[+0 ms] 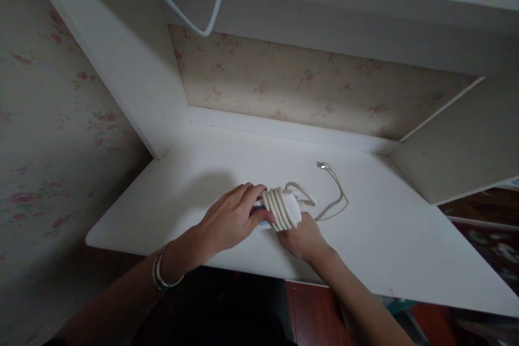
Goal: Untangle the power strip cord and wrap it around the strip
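Note:
A white block with a thick cream cord [279, 208] wound round it in several close turns, looking like a power strip [294, 208], is held tilted above the white desk. My left hand [235, 216] is closed round its left end, thumb in front and fingers over the top. Below and behind its right end, my right hand [302, 238] is curled, with its fingers hidden by the block, so what it grips does not show. A loop of cord stands out at the right end. From near my right hand a thinner cord [343, 203] runs across the desk to a small metallic tip [322, 165].
The white desk [377, 227] has side panels [133, 59] left and right, and a shelf [365, 21] overhangs its back. A bent pale rod [205, 32] hangs into view at the upper left. Reddish floor [312, 313] shows below the front edge.

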Demonstrator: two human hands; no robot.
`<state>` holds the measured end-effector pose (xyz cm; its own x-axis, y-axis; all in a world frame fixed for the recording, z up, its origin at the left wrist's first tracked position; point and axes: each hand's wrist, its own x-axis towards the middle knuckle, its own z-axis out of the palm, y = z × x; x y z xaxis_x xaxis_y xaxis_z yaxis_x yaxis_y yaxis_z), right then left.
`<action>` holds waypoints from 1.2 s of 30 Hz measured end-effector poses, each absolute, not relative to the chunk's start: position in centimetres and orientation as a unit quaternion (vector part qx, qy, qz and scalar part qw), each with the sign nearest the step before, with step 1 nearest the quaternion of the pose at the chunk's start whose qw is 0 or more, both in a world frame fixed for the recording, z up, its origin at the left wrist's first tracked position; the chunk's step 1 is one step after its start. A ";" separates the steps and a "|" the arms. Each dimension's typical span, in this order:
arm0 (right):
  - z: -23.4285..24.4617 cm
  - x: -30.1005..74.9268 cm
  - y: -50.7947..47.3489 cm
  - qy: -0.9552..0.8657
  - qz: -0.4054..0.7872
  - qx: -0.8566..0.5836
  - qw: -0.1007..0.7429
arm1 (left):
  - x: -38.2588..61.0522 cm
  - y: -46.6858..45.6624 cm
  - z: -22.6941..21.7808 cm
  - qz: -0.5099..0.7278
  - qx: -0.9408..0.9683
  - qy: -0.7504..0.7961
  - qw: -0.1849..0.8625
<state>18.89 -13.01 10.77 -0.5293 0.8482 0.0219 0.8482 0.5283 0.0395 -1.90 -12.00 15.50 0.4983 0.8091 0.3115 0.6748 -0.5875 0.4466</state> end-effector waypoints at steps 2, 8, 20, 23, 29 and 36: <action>11.0 18.3 -14.2 0.883 0.009 0.469 -0.014 | -2.0 -11.6 15.5 0.253 0.847 0.448 0.132; 12.5 17.8 -16.8 0.904 0.033 0.418 -0.084 | -1.7 -10.2 14.1 0.230 0.826 0.498 0.128; 15.5 20.5 -13.7 0.937 0.082 0.334 -0.064 | -2.2 -11.1 14.0 0.150 0.874 0.438 0.148; 15.8 20.5 -13.6 0.940 0.106 0.319 -0.067 | -2.5 -11.1 14.3 0.149 0.876 0.434 0.150; 17.1 19.9 -13.1 0.949 0.147 0.260 -0.097 | -1.9 -10.9 13.4 0.127 0.878 0.431 0.163; 17.9 19.7 -11.0 0.962 0.153 0.216 -0.066 | -1.3 -11.9 14.2 0.128 0.889 0.407 0.166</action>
